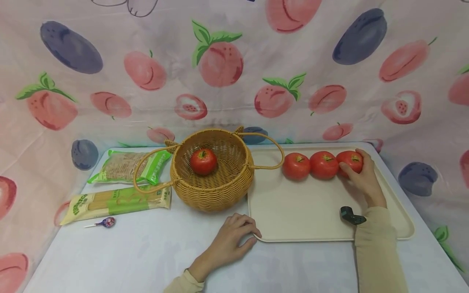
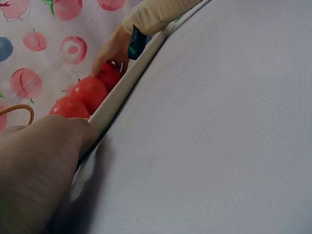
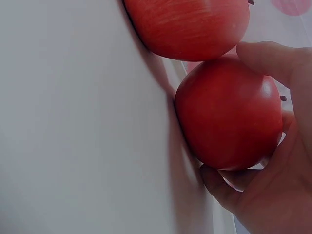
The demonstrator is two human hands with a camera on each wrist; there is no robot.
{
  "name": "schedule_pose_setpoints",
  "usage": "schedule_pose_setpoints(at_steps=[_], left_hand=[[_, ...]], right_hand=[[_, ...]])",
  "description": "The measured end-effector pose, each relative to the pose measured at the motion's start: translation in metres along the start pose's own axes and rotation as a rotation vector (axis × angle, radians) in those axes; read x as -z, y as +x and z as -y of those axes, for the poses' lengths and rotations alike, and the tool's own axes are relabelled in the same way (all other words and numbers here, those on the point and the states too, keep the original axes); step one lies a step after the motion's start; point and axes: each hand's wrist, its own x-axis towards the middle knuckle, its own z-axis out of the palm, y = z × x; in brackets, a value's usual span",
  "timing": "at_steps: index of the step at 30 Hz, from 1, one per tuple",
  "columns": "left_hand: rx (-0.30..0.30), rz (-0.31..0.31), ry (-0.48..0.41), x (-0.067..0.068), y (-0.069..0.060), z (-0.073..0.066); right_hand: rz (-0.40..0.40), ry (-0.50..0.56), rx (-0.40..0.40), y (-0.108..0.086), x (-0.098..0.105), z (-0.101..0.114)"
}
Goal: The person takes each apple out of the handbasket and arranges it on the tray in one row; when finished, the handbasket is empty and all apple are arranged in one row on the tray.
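Observation:
Three red apples stand in a row along the back of a beige tray (image 1: 300, 215). My right hand (image 1: 362, 179) grips the rightmost apple (image 1: 348, 160); in the right wrist view the thumb and fingers of the hand (image 3: 278, 161) curl round this apple (image 3: 229, 114), which touches its neighbour (image 3: 190, 24). The middle apple (image 1: 324, 165) and the left one (image 1: 296, 166) sit beside it. My left hand (image 1: 232, 240) rests at the tray's front left corner, fingers loosely bent over the rim; the left wrist view shows the hand (image 2: 44, 165) close up.
Left of the tray stands a wicker basket (image 1: 214, 195) with two raised handles and one apple (image 1: 203, 161) inside. Farther left lie a green-edged bag (image 1: 126, 167), a noodle pack (image 1: 117, 201) and a lollipop (image 1: 108, 221). A fruit-print cloth hangs behind.

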Motion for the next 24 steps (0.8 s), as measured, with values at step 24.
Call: schedule_pose_setpoints(at_steps=[24], left_hand=[[-0.016,-0.011,0.009,0.0014,0.0004,-0.0008]], right_hand=[[0.042,-0.031,-0.004,-0.0014,-0.0024,0.0045]])
